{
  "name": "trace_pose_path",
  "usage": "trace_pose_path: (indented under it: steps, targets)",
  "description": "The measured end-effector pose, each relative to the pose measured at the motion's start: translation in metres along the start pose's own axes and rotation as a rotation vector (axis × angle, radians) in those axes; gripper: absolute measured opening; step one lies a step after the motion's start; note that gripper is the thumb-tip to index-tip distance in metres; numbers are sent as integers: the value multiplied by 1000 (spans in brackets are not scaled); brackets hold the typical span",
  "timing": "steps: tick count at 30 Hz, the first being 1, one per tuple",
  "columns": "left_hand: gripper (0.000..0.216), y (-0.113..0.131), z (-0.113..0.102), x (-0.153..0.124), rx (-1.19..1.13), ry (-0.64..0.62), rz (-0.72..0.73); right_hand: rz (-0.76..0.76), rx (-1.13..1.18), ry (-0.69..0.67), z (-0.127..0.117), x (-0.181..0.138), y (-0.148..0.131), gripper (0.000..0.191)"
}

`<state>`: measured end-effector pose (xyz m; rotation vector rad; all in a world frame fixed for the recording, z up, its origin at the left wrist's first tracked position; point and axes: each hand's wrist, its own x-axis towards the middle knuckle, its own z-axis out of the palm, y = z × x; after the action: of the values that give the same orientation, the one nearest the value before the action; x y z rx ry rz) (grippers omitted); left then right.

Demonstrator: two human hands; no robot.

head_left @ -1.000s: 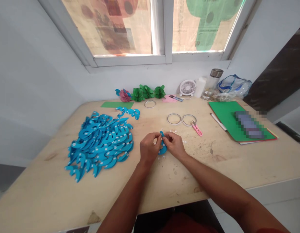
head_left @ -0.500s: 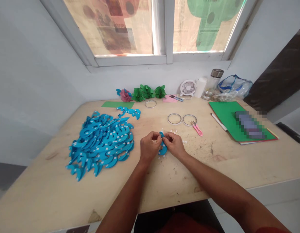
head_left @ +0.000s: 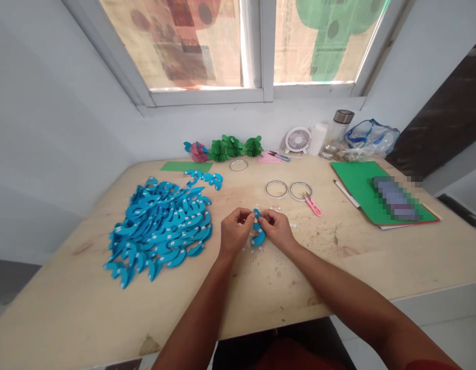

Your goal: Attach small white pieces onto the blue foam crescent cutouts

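A curved blue paper cut-out (head_left: pixel 257 234) is pinched between both my hands just above the wooden table (head_left: pixel 261 288). My left hand (head_left: pixel 234 232) grips its left side with fingers closed. On its right side, my right hand (head_left: pixel 277 228) pinches it with thumb and fingertips. A large heap of similar blue cut-outs with small white tabs (head_left: pixel 161 226) lies to the left of my hands. Small white scraps are scattered on the table around my hands.
Two tape rings (head_left: pixel 276 188) and pink snips (head_left: pixel 312 204) lie just beyond my hands, a third ring (head_left: pixel 238 165) farther back. Green and pink paper flowers (head_left: pixel 232 147), a small white fan (head_left: pixel 298 139), a bottle (head_left: pixel 335 131) and a plastic bag line the wall. Green paper sheets (head_left: pixel 371 190) sit right.
My hands have shifted very slightly and keep working the blue cut-out; nothing else has moved.
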<state>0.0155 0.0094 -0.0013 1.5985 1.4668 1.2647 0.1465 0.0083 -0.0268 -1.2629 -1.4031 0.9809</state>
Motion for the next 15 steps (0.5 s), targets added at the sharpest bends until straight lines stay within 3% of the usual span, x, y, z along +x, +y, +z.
trace_pose_path:
  steps: [15]
  targets:
    - [22, -3, 3, 1, -62, -17, -82, -87, -104, 13, -1, -3, -4, 16]
